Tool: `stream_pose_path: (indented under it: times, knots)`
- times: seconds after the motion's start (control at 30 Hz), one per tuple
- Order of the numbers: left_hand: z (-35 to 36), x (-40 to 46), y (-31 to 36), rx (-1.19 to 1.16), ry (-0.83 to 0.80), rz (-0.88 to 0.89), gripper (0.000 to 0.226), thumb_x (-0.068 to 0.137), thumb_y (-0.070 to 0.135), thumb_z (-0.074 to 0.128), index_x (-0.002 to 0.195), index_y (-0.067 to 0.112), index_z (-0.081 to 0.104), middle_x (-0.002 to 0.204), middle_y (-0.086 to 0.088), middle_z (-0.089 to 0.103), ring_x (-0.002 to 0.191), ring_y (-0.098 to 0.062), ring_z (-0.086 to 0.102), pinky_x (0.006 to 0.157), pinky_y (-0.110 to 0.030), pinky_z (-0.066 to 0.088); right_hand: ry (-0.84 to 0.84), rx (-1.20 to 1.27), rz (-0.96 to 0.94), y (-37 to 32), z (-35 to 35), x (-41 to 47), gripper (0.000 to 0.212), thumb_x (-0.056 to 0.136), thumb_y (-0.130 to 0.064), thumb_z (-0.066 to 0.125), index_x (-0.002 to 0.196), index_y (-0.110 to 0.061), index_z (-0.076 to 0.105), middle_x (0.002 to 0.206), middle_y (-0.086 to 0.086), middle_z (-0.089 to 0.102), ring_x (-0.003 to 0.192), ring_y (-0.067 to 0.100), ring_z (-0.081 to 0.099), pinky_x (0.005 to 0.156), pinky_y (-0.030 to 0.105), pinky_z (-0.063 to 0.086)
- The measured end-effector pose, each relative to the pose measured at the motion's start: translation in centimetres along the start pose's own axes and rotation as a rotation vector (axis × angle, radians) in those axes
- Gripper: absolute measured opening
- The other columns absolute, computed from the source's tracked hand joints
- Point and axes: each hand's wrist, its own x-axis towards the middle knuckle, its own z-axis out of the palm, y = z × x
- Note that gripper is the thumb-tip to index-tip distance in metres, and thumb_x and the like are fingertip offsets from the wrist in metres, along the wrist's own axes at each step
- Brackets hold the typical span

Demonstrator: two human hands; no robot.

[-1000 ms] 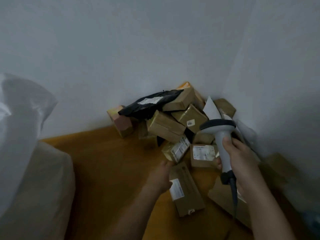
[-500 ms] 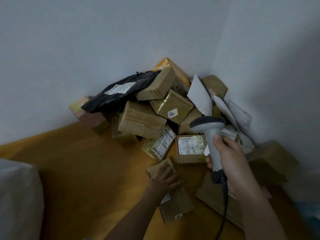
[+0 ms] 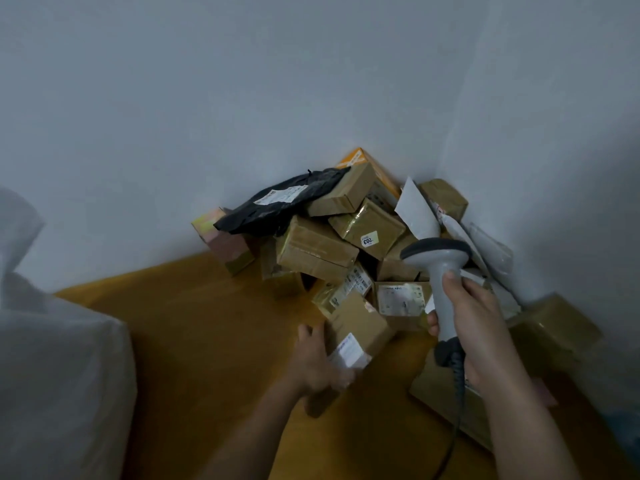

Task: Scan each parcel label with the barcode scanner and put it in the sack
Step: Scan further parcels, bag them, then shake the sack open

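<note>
My left hand [image 3: 317,362] grips a long brown cardboard parcel [image 3: 360,327] at its near end and holds it tilted up off the floor. A white label [image 3: 348,351] shows on the parcel's top face, next to my fingers. My right hand [image 3: 474,327] grips the handle of a grey barcode scanner [image 3: 437,263], whose head points away toward the pile. The scanner's coiled cable [image 3: 457,382] hangs down below my wrist. A white sack [image 3: 59,368] stands at the left edge.
A pile of brown boxes [image 3: 317,252], a black mailer bag [image 3: 280,206] and white envelopes [image 3: 415,211] fills the corner between two grey walls. Flat cardboard [image 3: 446,393] lies under my right arm on the orange-brown floor [image 3: 194,323].
My left hand went from resting on the long parcel on the floor to lifting it and tilting its far end up. The view swung left, bringing the sack back in.
</note>
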Motion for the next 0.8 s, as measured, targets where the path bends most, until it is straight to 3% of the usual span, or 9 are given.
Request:
stream_pose_path:
  times: [0.1, 0.17, 0.23, 0.37, 0.47, 0.57, 0.67, 0.8]
  knots:
    - [-1.7, -2.2, 0.8, -0.546, -0.011, -0.082, 0.121, 0.057, 0.075, 0.077, 0.153, 0.026, 0.022, 0.146, -0.005, 0.037, 0.129, -0.027, 0.045, 0.107, -0.048, 0.043, -0.013, 0.015, -0.042, 0.3, 0.5, -1.6, 0.017, 0.098, -0.034, 0.053, 0.092, -0.020, 0.060, 0.077, 0.009, 0.059, 0.064, 0.018, 0.057, 0.059, 0.034, 0.047]
    - [-2.9, -4.2, 1.5, -0.890, -0.073, -0.073, 0.101, 0.065, 0.074, 0.069, 0.147, 0.025, 0.036, 0.135, -0.008, 0.055, 0.119, -0.026, 0.057, 0.101, -0.045, 0.047, -0.023, -0.007, -0.062, 0.9, 0.9, -2.7, 0.017, 0.095, -0.033, 0.058, 0.098, -0.016, 0.061, 0.079, 0.009, 0.061, 0.065, 0.018, 0.057, 0.057, 0.030, 0.047]
    - [-4.0, -6.2, 2.4, -1.107, -0.135, -0.043, 0.068, 0.081, 0.067, 0.052, 0.135, 0.026, 0.050, 0.125, -0.013, 0.063, 0.112, -0.030, 0.061, 0.096, -0.044, 0.050, -0.037, -0.037, -0.075, 1.6, 1.2, -3.6, 0.018, 0.093, -0.030, 0.062, 0.103, -0.015, 0.061, 0.080, 0.008, 0.061, 0.064, 0.016, 0.058, 0.050, 0.024, 0.046]
    - [-5.2, -8.6, 3.3, -1.453, -0.218, 0.028, 0.062, 0.090, 0.061, 0.044, 0.128, 0.015, 0.063, 0.124, -0.021, 0.065, 0.105, -0.033, 0.064, 0.092, -0.047, 0.050, -0.065, -0.056, -0.084, 2.7, 2.1, -5.6, 0.018, 0.090, -0.021, 0.067, 0.104, -0.014, 0.059, 0.077, 0.007, 0.059, 0.062, 0.014, 0.057, 0.047, 0.021, 0.046]
    - [-5.4, -10.0, 3.7, -1.563, -0.272, 0.083, 0.057, 0.095, 0.051, 0.046, 0.135, 0.011, 0.056, 0.128, -0.023, 0.062, 0.107, -0.034, 0.066, 0.087, -0.048, 0.055, -0.090, -0.063, -0.095, 3.5, 2.8, -6.6, 0.023, 0.087, -0.017, 0.071, 0.106, -0.013, 0.059, 0.081, 0.009, 0.060, 0.064, 0.016, 0.058, 0.053, 0.027, 0.048]
    - [-5.4, -10.7, 3.6, -1.565, -0.292, 0.131, 0.054, 0.092, 0.028, 0.063, 0.139, 0.009, 0.047, 0.131, -0.026, 0.059, 0.115, -0.039, 0.062, 0.089, -0.051, 0.054, -0.092, -0.048, -0.115, 4.0, 3.3, -7.4, 0.027, 0.084, -0.013, 0.074, 0.106, -0.010, 0.059, 0.080, 0.010, 0.061, 0.062, 0.016, 0.057, 0.053, 0.028, 0.048]
    - [-5.5, -10.8, 3.2, -1.471, -0.177, 0.139, 0.057, 0.085, 0.015, 0.069, 0.138, 0.007, 0.048, 0.127, -0.024, 0.062, 0.116, -0.039, 0.061, 0.091, -0.050, 0.055, -0.060, -0.052, -0.141, 4.2, 3.5, -7.9, 0.033, 0.082, -0.014, 0.075, 0.110, -0.010, 0.058, 0.081, 0.010, 0.063, 0.063, 0.016, 0.058, 0.052, 0.026, 0.046]
    - [-6.0, -11.6, 2.5, -1.506, -0.049, 0.128, 0.052, 0.083, 0.015, 0.067, 0.132, 0.008, 0.053, 0.121, -0.021, 0.067, 0.113, -0.038, 0.063, 0.093, -0.052, 0.054, -0.028, -0.072, -0.132, 4.5, 3.6, -8.2, 0.042, 0.080, -0.022, 0.078, 0.114, -0.010, 0.056, 0.084, 0.013, 0.063, 0.063, 0.017, 0.058, 0.051, 0.027, 0.045]
